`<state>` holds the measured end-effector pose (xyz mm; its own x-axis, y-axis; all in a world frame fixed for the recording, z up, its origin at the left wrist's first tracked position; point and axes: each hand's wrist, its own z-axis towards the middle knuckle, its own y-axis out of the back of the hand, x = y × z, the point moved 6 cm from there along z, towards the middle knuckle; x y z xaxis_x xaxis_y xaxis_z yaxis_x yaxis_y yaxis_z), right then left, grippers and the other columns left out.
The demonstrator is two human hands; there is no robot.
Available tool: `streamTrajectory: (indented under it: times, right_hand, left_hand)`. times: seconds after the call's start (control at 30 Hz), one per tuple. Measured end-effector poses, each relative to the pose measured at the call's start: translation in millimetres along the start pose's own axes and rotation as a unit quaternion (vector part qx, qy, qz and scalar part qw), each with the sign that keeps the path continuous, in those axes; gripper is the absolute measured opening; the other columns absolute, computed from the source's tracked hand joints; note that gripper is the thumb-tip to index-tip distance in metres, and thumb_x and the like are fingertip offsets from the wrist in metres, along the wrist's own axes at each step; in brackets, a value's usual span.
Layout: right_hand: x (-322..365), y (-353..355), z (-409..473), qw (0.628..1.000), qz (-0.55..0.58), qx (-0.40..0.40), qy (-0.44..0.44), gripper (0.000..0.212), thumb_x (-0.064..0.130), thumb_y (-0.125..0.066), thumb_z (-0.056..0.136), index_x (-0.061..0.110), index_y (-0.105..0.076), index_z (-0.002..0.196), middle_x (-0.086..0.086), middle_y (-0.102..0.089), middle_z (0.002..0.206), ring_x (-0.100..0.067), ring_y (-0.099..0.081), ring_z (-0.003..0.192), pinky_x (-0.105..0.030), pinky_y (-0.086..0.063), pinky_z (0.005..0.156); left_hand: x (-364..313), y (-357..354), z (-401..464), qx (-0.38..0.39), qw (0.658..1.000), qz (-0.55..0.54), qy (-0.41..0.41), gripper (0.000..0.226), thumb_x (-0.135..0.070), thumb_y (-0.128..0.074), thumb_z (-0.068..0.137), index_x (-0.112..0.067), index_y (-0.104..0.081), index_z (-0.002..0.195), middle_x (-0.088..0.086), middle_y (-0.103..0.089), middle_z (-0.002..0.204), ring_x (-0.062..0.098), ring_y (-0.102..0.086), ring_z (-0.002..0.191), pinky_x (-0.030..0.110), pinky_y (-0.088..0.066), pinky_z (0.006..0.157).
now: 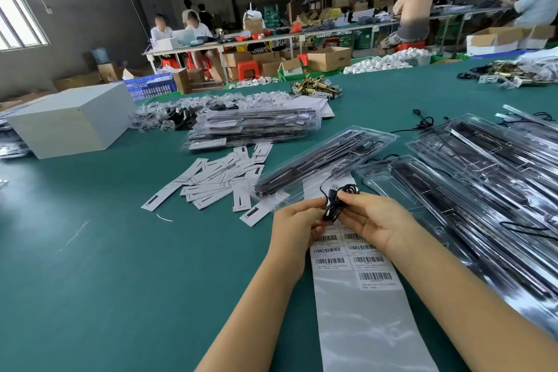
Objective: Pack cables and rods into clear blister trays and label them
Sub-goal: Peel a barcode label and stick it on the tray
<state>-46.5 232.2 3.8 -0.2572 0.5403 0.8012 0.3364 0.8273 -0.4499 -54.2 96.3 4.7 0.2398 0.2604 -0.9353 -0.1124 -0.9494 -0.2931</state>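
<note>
A coiled black cable (336, 202) with a USB plug sticking up is pinched between my left hand (297, 222) and my right hand (374, 220), just above a strip of barcode labels (356, 254). Right behind the hands lies a clear blister tray (324, 161) holding black rods, set diagonally on the green table. More clear trays with rods (483, 178) are spread out to the right.
Loose white insert cards (217, 180) lie scattered left of the tray. A stack of packed trays (256, 127) and a white box (72, 121) stand further back on the left. Brass hardware (317, 88) sits far back. Other people work at distant benches.
</note>
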Motion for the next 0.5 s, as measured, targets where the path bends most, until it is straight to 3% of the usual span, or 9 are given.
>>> streamTrajectory:
  times: [0.2,0.3,0.43,0.5]
  right_hand:
    - [3.6,-2.5,2.3,1.0,-0.003,-0.008,0.028,0.012,-0.005,-0.067,0.081,-0.002,-0.066,0.092,-0.013,-0.073,0.074,-0.019,-0.071,0.061,-0.026,-0.056,0.051]
    - [5.0,-2.8,2.0,0.999,-0.013,-0.008,0.035,0.014,-0.005,-0.068,0.08,-0.002,-0.067,0.093,-0.014,-0.073,0.075,-0.02,-0.071,0.062,-0.026,-0.057,0.052]
    - [8.5,1.2,1.4,0.999,-0.005,-0.019,0.034,0.012,-0.006,-0.068,0.079,-0.003,-0.066,0.09,-0.015,-0.073,0.073,-0.02,-0.071,0.059,-0.026,-0.056,0.049]
    - [9.4,3.9,1.5,0.999,-0.009,-0.022,0.026,0.012,-0.006,-0.068,0.079,-0.003,-0.066,0.09,-0.014,-0.072,0.071,-0.02,-0.07,0.058,-0.025,-0.055,0.048]
  left_hand:
    - [-0.3,0.9,0.4,-0.001,1.0,0.014,0.017,0.028,0.005,-0.057,0.084,-0.014,-0.07,0.098,0.006,-0.067,0.07,0.014,-0.053,0.062,0.018,-0.05,0.056]
    - [-1.5,-0.4,0.4,0.005,1.0,0.022,0.022,0.031,0.004,-0.052,0.084,-0.017,-0.069,0.098,0.0,-0.063,0.06,0.011,-0.049,0.055,0.02,-0.047,0.054]
    - [-2.8,-4.9,0.3,0.037,0.998,0.058,0.016,0.045,0.004,-0.048,0.085,-0.027,-0.078,0.072,-0.007,-0.057,0.052,0.006,-0.046,0.047,0.022,-0.041,0.056]
    - [-2.2,-9.4,-0.8,0.047,0.996,0.074,0.008,0.039,0.003,-0.047,0.084,-0.02,-0.077,0.085,-0.007,-0.056,0.054,0.005,-0.047,0.048,0.02,-0.04,0.054]
